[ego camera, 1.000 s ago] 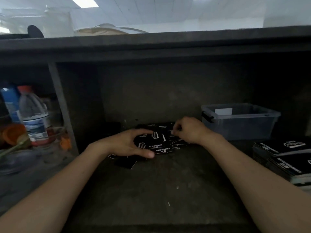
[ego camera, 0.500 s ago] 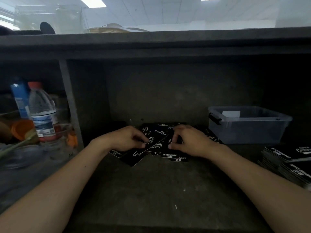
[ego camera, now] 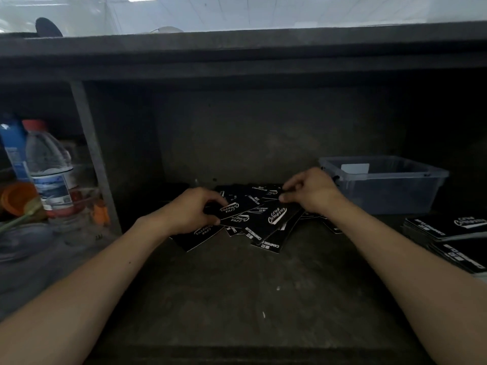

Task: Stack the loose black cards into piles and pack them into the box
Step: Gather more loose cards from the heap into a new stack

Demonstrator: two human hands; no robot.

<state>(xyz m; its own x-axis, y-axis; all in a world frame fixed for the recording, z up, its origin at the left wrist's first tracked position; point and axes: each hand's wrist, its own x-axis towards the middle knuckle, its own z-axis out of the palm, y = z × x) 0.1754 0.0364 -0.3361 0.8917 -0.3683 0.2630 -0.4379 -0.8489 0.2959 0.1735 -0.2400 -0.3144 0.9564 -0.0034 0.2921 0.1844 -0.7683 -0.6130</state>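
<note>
1. The cards (ego camera: 263, 225) lie fanned at frame centre, between the hands, long axes slanting up-right.
2. The left hand (ego camera: 189, 213) pinches one; the right hand (ego camera: 312, 193) pinches another, nearer the box (ego camera: 395, 192) at right.

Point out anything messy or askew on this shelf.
The loose cards lie in a scattered heap, overlapping at odd angles, between the left hand and right hand, which both pinch cards. The piles at the right are neater. Nothing looks damaged.

Red-capped water bottle (ego camera: 50, 172) beside blue container (ego camera: 13, 151), orange bowl (ego camera: 18, 198) at left.
</note>
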